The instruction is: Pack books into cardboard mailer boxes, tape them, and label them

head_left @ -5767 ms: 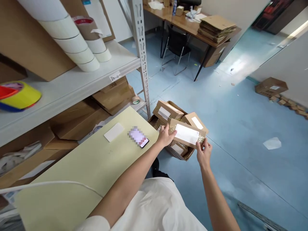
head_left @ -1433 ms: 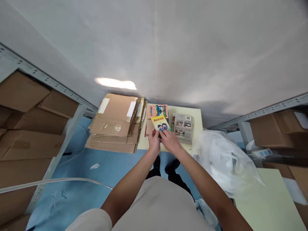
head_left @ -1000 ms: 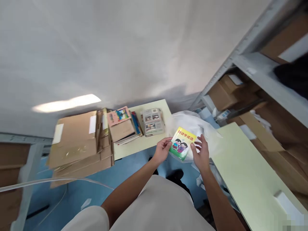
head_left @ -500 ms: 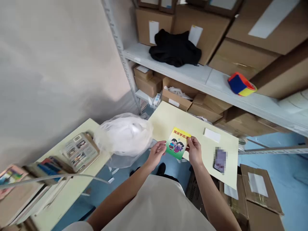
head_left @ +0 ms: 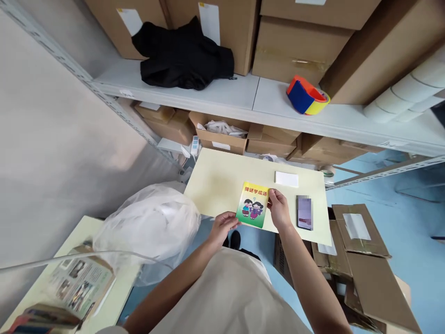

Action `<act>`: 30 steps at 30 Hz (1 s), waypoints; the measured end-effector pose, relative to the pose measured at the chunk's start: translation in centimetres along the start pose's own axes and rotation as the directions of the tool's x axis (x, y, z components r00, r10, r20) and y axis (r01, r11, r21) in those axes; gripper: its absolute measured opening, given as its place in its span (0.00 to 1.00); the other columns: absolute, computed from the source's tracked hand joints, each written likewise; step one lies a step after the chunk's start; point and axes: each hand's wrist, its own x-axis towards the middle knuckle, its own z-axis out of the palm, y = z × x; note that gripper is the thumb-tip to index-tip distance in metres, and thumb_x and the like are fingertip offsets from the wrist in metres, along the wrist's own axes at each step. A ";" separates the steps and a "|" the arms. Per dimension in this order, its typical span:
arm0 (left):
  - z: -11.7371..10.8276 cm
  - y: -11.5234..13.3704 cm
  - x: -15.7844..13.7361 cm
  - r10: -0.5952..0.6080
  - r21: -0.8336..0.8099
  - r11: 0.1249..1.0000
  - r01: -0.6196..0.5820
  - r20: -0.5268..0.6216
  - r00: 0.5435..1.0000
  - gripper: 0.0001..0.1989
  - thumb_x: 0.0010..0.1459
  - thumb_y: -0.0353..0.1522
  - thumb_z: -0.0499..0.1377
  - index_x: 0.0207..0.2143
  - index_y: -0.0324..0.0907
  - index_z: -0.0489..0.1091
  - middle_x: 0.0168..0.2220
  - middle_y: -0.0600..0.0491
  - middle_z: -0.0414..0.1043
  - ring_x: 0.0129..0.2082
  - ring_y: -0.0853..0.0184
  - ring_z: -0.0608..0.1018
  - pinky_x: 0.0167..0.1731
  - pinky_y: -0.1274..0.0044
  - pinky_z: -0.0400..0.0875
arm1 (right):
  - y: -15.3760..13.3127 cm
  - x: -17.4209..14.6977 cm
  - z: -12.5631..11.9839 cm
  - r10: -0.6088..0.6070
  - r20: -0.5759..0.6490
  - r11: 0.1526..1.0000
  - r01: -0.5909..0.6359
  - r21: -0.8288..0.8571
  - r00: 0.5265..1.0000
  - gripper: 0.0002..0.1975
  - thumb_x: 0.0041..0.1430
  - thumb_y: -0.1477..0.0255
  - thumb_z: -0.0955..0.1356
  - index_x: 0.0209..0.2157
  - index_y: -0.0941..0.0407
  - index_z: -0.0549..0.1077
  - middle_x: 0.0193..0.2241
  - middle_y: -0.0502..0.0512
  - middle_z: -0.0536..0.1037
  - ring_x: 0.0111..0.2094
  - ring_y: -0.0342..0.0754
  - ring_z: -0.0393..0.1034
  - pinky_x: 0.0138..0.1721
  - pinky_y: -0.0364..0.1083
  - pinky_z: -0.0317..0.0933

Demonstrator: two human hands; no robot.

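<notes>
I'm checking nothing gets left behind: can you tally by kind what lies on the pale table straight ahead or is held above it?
Book: 1, held up by the right hand, with the left hand at its lower corner
Phone: 1
White rectangular item: 1
Total: 3

Between our fingers (head_left: 227,220) we see a booklet (head_left: 253,204) of smooth, faintly glossy paper. Under them, the tabletop (head_left: 215,185) is smooth and matt. Left of them, the bag (head_left: 146,222) is thin, crinkled, translucent plastic. Beyond them, we see matt black cloth (head_left: 187,60), smooth painted-looking metal on the shelf (head_left: 243,95), and cardboard boxes (head_left: 302,39) with shiny tape (head_left: 306,64).
</notes>
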 end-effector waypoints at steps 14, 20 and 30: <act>0.7 2.3 5.6 -0.055 -0.060 0.997 0.057 0.038 0.998 0.16 0.41 0.38 0.68 0.32 0.41 0.72 0.24 0.57 0.71 0.26 0.69 0.76 0.33 0.76 0.66 | 0.0 4.3 -0.1 -0.095 -0.020 0.995 0.095 -0.012 0.995 0.19 0.53 0.54 0.66 0.41 0.51 0.70 0.31 0.49 0.75 0.31 0.45 0.70 0.33 0.45 0.64; 2.3 2.7 6.8 -0.144 -0.166 0.971 0.170 0.158 0.977 0.12 0.37 0.33 0.68 0.27 0.39 0.73 0.22 0.56 0.70 0.21 0.74 0.69 0.29 0.78 0.64 | -1.0 6.7 -2.1 -0.207 0.209 0.954 0.244 -0.172 0.956 0.27 0.49 0.51 0.68 0.48 0.51 0.68 0.48 0.58 0.72 0.46 0.52 0.67 0.43 0.51 0.64; 5.6 3.2 6.1 0.089 -0.038 0.996 -0.086 0.113 0.990 0.20 0.45 0.45 0.63 0.35 0.40 0.74 0.32 0.50 0.75 0.34 0.63 0.76 0.35 0.74 0.68 | -4.7 7.8 -3.0 -0.029 0.409 0.990 0.082 -0.113 0.912 0.19 0.49 0.53 0.69 0.28 0.54 0.65 0.24 0.46 0.66 0.26 0.40 0.60 0.31 0.43 0.62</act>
